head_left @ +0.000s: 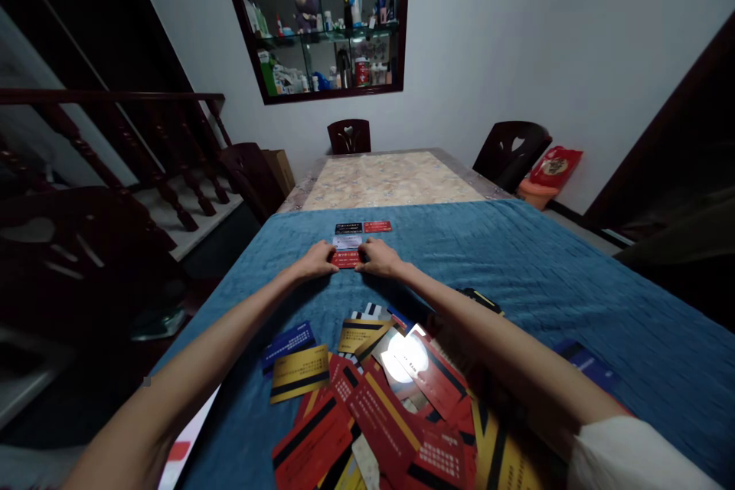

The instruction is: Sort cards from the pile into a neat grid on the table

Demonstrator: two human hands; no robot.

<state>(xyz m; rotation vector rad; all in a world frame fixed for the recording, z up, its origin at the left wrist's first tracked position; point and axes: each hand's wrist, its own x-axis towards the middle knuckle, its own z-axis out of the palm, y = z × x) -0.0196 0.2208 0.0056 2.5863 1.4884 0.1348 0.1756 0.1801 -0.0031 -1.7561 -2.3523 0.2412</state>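
A red card [346, 259] lies flat on the blue cloth with its printing facing up. At its left edge, my left hand [317, 259] grips it between curled fingers and thumb. My right hand [380, 257] closes on the opposite edge the same way. Directly beyond it sits a pale card [347, 243], then a black card [348, 228] in the same column. To the right of the black one is a second red card [377, 227]. Nearer to me, a loose heap of cards [383, 421], mostly red and gold, spreads between my forearms.
Blue cards [291, 342] lie left of the heap, and another blue card [586, 364] lies right of my right forearm. The blue cloth [459, 245] covers the near table; a patterned tabletop [396, 178] shows beyond. Dark chairs [511, 153] stand around it.
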